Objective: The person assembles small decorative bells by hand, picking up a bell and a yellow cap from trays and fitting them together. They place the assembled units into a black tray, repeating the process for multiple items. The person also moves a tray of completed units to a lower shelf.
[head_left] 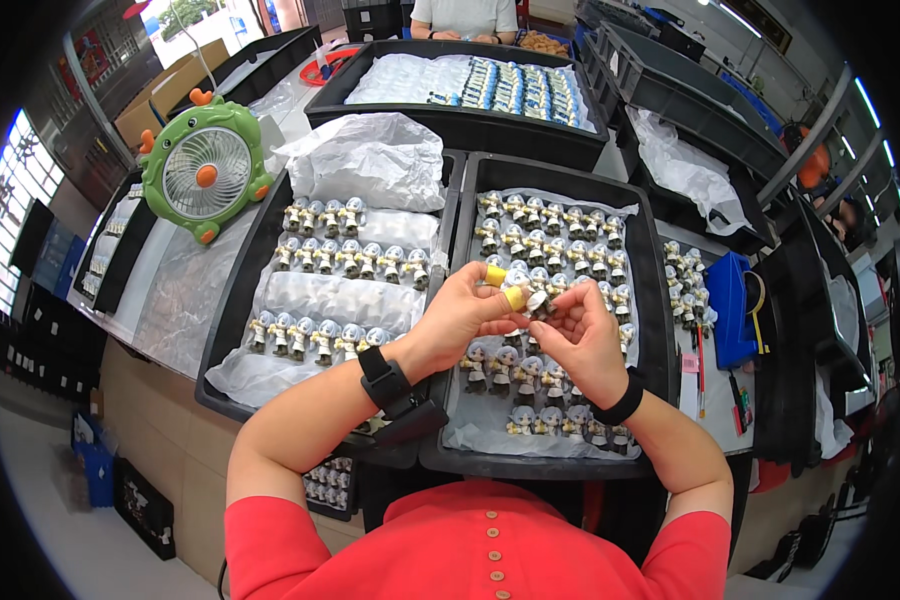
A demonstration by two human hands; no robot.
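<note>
Over the right-hand black tray [544, 465], a small figurine [538, 302] with pale hair and dark legs is between my two hands. My left hand [467, 308], with yellow covers on its thumb and a finger, is closed on its upper part. The fingers of my right hand [584, 335] pinch the figurine from the other side; its lower part is partly hidden by them. Beneath and around my hands, rows of similar figurines [528, 375] stand on white wrapping. Another black tray [232, 330] to the left holds spaced rows of the same figurines with crumpled white sheeting.
A green fan [206, 170] stands beyond the left tray. Another tray [460, 135] at the back holds blue figurines, with a person [465, 18] behind it. More figurines [685, 285], a blue box [733, 312] and pens [701, 370] lie at right. Stacked crates [690, 95] rise at far right.
</note>
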